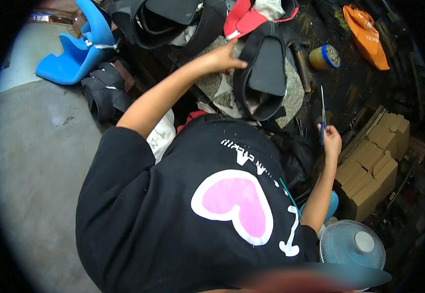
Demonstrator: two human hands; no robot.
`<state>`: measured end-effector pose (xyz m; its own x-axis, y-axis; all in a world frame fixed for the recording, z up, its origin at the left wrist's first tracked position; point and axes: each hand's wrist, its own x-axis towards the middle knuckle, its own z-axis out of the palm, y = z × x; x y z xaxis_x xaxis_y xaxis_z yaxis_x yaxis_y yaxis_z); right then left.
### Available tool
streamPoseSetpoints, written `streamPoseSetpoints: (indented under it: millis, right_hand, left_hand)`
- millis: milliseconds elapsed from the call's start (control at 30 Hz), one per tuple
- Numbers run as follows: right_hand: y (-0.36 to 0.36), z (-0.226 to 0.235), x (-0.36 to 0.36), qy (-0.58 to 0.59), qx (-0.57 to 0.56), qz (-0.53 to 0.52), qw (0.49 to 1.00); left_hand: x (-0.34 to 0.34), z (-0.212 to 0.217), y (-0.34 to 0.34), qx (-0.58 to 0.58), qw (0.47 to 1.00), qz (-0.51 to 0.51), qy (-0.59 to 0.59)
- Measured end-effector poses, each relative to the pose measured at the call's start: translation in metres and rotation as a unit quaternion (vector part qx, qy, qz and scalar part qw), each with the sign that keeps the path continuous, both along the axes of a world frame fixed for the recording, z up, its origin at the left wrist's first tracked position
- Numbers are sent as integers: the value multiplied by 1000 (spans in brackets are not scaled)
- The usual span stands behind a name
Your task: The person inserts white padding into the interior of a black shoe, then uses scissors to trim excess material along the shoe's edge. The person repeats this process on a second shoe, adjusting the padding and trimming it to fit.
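Observation:
My left hand [223, 57] reaches forward and rests, fingers together, on the edge of a black padded seat piece [264, 73] lying on a speckled stone slab [294, 93]. My right hand [330, 139] is out to the right, closed around the blue handle of a thin pointed tool [323, 110] whose metal blade points up. My black shirt with a pink heart fills the lower middle of the view.
Blue plastic seat shells [78, 51] and black seat parts [106, 93] lie at the upper left on grey floor. A red and black piece [244, 19], a yellow can [323, 56], an orange bag [367, 34], cardboard boxes [376, 163] and a white fan [353, 246] surround me.

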<state>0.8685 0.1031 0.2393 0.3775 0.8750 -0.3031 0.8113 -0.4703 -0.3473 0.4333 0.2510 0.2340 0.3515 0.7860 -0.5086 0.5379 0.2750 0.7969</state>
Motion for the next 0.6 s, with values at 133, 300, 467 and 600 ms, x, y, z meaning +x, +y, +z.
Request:
streamPoseSetpoints:
  millis: [133, 300, 467, 600]
  right_hand:
    - [-4, -3, 5, -74, -46, -26, 996]
    - [5, -21, -1, -123, 25, 37, 991]
    - [13, -35, 0, -100, 57, 76, 990]
    - [19, -37, 7, -100, 54, 89, 989]
  left_hand:
    - [8, 33, -40, 563, 822, 20, 81]
    - [55, 42, -102, 426, 849, -314, 18]
    - [50, 74, -104, 466, 820, -319, 100]
    - [-3, 162, -118, 437, 889, -135, -16]
